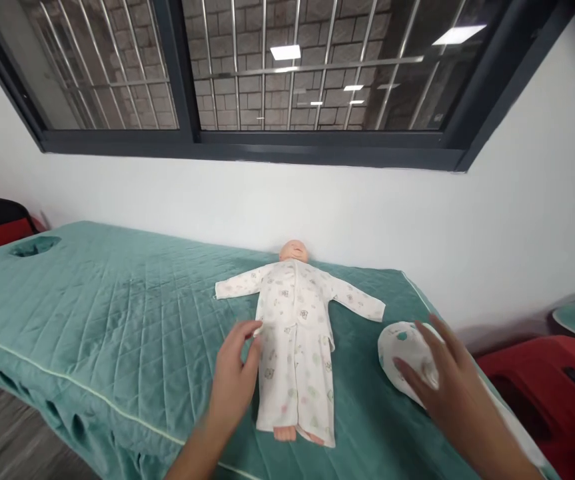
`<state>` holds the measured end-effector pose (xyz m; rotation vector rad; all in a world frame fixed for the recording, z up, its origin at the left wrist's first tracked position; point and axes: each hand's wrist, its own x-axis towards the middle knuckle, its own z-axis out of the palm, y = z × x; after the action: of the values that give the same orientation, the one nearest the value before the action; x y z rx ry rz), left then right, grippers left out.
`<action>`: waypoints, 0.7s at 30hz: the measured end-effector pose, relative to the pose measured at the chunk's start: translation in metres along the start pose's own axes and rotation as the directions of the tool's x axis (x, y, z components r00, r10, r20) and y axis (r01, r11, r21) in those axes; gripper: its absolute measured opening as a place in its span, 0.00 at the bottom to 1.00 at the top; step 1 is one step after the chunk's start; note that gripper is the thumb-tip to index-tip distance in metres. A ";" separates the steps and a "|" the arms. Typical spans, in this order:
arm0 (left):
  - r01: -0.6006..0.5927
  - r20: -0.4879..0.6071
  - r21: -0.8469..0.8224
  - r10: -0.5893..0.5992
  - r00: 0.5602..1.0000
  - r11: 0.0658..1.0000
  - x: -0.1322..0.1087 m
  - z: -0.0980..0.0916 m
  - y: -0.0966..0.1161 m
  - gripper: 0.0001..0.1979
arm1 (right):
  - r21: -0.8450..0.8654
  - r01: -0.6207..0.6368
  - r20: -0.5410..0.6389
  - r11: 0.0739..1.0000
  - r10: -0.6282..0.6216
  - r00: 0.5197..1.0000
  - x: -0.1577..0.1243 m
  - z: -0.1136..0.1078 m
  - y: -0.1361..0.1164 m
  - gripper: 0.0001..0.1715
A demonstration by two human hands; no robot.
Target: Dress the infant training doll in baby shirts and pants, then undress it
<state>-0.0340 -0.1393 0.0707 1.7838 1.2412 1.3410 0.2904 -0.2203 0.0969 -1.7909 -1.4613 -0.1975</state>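
A baby doll [294,251] lies on its back on the green quilted bed cover, head toward the wall. It wears a white printed baby shirt [287,290], sleeves spread to both sides, and matching trousers [277,387] with the feet showing below. My left hand [240,363] is at the doll's side, thumb and forefinger closed on the edge of the shirt near its hem. Over to the right, my right hand [447,387] hovers with fingers spread above a rounded white cloth item [400,340] with green print. Whether those fingers touch it I cannot tell.
The green bed cover [132,300] has a face hole [34,247] at its far left end. Behind it are a white wall [247,200] and a dark-framed window [317,147] with bars outside. Red chairs [557,373] stand at the right.
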 end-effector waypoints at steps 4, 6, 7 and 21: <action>-0.094 0.015 -0.004 0.094 0.995 0.996 0.096 0.044 -0.010 0.14 | 0.165 0.023 0.202 0.986 -0.057 0.978 0.034 0.077 -0.048 0.31; -0.135 0.076 0.023 0.133 0.988 0.991 0.144 0.070 -0.014 0.15 | 0.283 -0.077 0.248 0.956 0.005 0.969 0.067 0.117 -0.064 0.32; -0.141 0.098 0.050 0.135 0.986 0.989 0.164 0.082 -0.017 0.16 | 0.329 -0.121 0.243 0.936 0.039 0.969 0.084 0.134 -0.069 0.32; -0.118 0.178 0.086 0.101 0.979 0.989 0.191 0.130 -0.057 0.17 | 0.460 -0.182 0.330 0.869 0.023 0.944 0.127 0.206 -0.058 0.21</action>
<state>0.0814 0.0684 0.0564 2.0166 1.1444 1.1726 0.2082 0.0116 0.0594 -1.5150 -1.4597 0.4991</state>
